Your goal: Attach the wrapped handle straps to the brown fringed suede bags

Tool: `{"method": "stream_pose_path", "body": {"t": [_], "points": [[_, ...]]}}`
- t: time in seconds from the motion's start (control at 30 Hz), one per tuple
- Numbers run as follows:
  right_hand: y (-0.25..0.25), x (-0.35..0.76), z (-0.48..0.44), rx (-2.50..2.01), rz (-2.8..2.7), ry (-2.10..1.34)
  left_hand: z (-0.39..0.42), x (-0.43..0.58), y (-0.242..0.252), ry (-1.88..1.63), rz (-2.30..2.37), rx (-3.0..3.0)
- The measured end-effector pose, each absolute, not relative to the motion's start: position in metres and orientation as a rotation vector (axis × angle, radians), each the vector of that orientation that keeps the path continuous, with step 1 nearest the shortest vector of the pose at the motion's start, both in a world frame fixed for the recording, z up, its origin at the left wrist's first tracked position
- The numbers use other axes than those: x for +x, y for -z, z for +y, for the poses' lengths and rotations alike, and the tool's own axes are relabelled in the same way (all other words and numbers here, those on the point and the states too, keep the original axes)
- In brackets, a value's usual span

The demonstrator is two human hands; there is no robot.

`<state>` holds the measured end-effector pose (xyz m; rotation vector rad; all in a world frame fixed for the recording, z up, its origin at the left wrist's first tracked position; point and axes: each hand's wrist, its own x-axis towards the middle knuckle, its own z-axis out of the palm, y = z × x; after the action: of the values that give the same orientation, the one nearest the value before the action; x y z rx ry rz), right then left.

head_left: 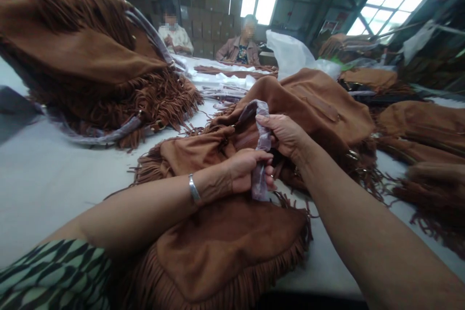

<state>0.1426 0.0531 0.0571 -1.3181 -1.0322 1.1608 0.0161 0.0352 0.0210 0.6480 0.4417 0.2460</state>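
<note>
A brown suede fringed bag (225, 247) lies on the white table (43, 179) just in front of me. Its strap is wrapped in clear plastic film (262, 140). My left hand (247, 169), with a silver bangle on the wrist, is closed around the lower end of the wrapped strap. My right hand (283, 133) pinches the same plastic-wrapped strap higher up, fingers curled over it. A second brown fringed bag (312, 106) lies right behind my hands.
A heap of fringed brown bags (87, 58) rises at the left. More bags (421, 126) spread along the right side. Two people (243, 43) sit at the far end of the table. A clear plastic bag (290, 53) stands behind the middle bags.
</note>
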Motion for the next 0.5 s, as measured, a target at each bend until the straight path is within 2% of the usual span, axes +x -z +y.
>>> {"method": "stream_pose_path", "body": {"t": [0.27, 0.33, 0.43, 0.5], "points": [[-0.048, 0.138, 0.042, -1.4, -1.14, -1.152, 0.071, 0.01, -0.026, -0.235, 0.331, 0.595], [-0.046, 0.14, 0.031, -1.491, -1.224, -0.832, 0.078, 0.007, -0.026, -0.252, 0.34, 0.582], [-0.041, 0.14, 0.003, -1.481, -1.479, 0.056, 0.087, 0.004, -0.024, -0.229, 0.327, 0.547], [-0.035, 0.137, -0.017, -1.288, -1.829, 0.306, 0.089, 0.005, -0.024, -0.205, 0.332, 0.51]]}}
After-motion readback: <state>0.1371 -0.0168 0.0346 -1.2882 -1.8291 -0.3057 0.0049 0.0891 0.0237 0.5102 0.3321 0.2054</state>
